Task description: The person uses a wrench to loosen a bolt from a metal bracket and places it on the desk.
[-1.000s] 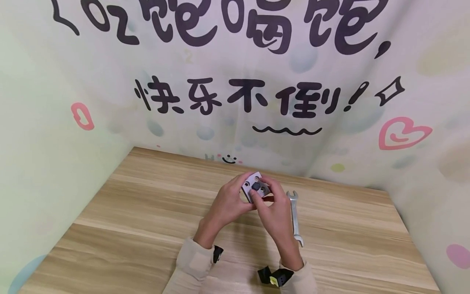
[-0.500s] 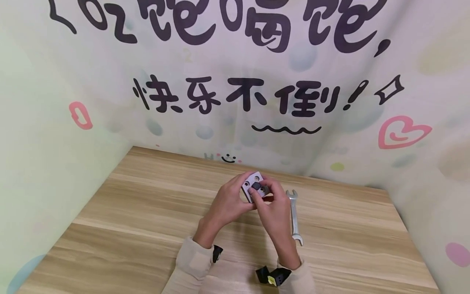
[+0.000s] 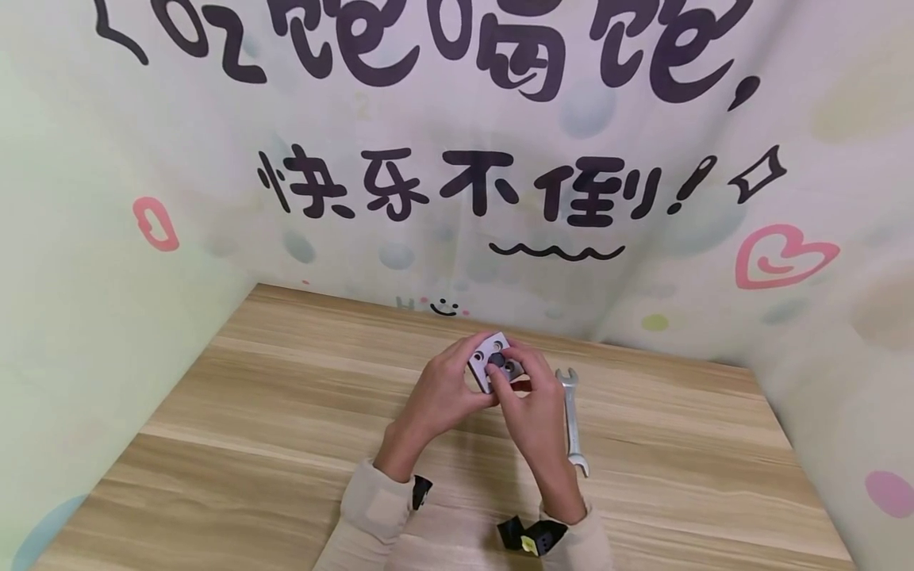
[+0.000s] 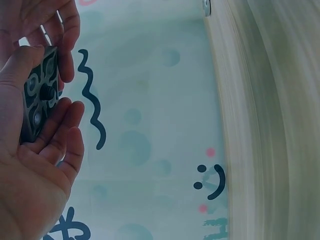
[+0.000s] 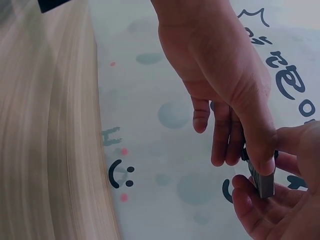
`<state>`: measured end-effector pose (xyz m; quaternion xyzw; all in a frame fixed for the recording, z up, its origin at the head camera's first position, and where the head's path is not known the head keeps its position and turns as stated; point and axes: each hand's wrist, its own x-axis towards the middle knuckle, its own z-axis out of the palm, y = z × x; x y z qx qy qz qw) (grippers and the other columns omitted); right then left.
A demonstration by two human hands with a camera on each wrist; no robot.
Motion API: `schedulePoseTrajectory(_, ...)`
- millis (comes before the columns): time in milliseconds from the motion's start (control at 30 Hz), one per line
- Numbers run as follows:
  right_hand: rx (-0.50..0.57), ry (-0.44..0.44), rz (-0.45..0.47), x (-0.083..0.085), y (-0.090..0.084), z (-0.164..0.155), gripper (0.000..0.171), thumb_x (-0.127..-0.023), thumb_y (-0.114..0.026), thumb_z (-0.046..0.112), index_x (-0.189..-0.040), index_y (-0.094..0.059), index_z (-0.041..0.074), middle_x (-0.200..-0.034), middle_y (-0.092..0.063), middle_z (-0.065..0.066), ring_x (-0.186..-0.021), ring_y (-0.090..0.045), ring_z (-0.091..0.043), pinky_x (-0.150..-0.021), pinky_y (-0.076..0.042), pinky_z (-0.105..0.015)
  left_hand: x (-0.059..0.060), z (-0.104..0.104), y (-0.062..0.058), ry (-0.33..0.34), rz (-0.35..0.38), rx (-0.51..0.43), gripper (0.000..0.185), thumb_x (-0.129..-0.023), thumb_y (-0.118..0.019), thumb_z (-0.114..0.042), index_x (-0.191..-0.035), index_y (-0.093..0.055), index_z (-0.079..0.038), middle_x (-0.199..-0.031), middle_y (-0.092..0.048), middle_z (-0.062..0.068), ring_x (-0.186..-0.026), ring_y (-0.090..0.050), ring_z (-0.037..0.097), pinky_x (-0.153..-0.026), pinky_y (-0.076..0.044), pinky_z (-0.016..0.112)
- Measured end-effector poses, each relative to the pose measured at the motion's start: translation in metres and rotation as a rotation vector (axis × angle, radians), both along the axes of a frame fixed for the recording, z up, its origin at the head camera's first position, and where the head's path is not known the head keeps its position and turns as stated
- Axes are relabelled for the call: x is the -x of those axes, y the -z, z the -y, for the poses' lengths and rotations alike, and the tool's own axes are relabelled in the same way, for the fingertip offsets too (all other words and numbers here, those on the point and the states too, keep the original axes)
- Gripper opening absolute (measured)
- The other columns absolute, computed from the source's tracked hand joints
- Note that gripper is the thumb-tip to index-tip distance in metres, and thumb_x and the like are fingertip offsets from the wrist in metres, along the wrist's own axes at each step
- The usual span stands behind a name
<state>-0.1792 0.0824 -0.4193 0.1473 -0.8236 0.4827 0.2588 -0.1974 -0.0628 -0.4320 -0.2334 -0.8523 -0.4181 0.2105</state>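
Note:
Both hands hold a small metal plate (image 3: pixel 481 374) up above the table, near its back edge. It has round holes and a black bolt (image 3: pixel 497 361) in its middle. My left hand (image 3: pixel 444 388) grips the plate by its edges, thumb on one side and fingers on the other. With thumb and index finger, my right hand (image 3: pixel 537 408) pinches the bolt's head. In the left wrist view the plate's other face shows recesses around the dark bolt end (image 4: pixel 47 92). The plate (image 5: pixel 265 186) appears edge-on in the right wrist view, partly covered by fingers.
A silver double open-end wrench (image 3: pixel 572 424) lies on the wooden table (image 3: pixel 236 412), just right of my right hand. A printed cloth wall (image 3: pixel 400 258) stands directly behind the table, with more cloth at both sides. Black wrist cameras sit at both cuffs.
My right thumb and index finger have shifted slightly at the bolt's head. The plate has tilted a little; both arms and the wrench stay in place.

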Motion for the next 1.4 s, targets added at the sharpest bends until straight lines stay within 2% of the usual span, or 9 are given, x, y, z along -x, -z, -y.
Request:
schedulePoseTrajectory(133, -0.012, -0.011, 0.003, -0.0002, 0.0003, -0.0004, 0.023, -0.088, -0.075, 0.010, -0.110, -0.070, 0.004, -0.123, -0.067, -0.011, -0.084, -0.067, -0.018, -0.064, -0.058, -0.030, -0.0002, 0.0011, 0.0004, 0.007, 0.003, -0.006, 0.075, -0.069, -0.090, -0.015, -0.135, -0.055, -0.003, -0.123, -0.066, 0.010, -0.101, -0.065, 0.021, -0.081, -0.055, 0.035)
schedulePoseTrajectory(600, -0.027, -0.041, 0.037, 0.0000, -0.0015, -0.0017, 0.024, -0.092, -0.070, 0.011, -0.115, -0.072, 0.005, -0.127, -0.065, -0.011, -0.102, -0.067, -0.023, -0.068, -0.058, -0.038, -0.0003, 0.0033, -0.0018, 0.019, -0.002, -0.011, 0.072, -0.072, -0.087, -0.014, -0.136, -0.054, -0.005, -0.124, -0.065, 0.009, -0.102, -0.064, 0.020, -0.083, -0.055, 0.033)
schedulePoseTrajectory(967, -0.064, -0.049, 0.008, -0.0002, -0.0009, -0.0035, 0.028, -0.092, -0.069, 0.008, -0.119, -0.072, 0.006, -0.129, -0.065, -0.011, -0.104, -0.068, -0.023, -0.068, -0.056, -0.029, -0.0010, 0.0038, -0.0012, 0.014, 0.016, -0.007, 0.073, -0.073, -0.087, -0.016, -0.137, -0.053, -0.006, -0.125, -0.065, 0.010, -0.104, -0.064, 0.020, -0.084, -0.055, 0.034)
schedulePoseTrajectory(1167, -0.053, -0.064, 0.032, -0.0011, -0.0014, -0.0037, 0.035, -0.091, -0.070, 0.009, -0.126, -0.067, 0.007, -0.127, -0.065, -0.009, -0.094, -0.067, -0.020, -0.067, -0.058, -0.032, -0.0016, 0.0045, -0.0011, 0.019, 0.021, -0.013, 0.077, -0.071, -0.089, -0.015, -0.138, -0.053, -0.005, -0.127, -0.064, 0.010, -0.105, -0.064, 0.020, -0.085, -0.055, 0.035)
schedulePoseTrajectory(1400, 0.018, -0.023, 0.041, -0.0021, -0.0011, -0.0006, 0.038, -0.087, -0.075, 0.010, -0.123, -0.064, 0.005, -0.112, -0.069, -0.010, -0.082, -0.065, -0.017, -0.065, -0.056, -0.027, -0.0018, 0.0029, -0.0021, 0.023, 0.013, -0.012, 0.077, -0.070, -0.090, -0.016, -0.137, -0.053, -0.007, -0.126, -0.065, 0.008, -0.101, -0.064, 0.019, -0.084, -0.055, 0.033)
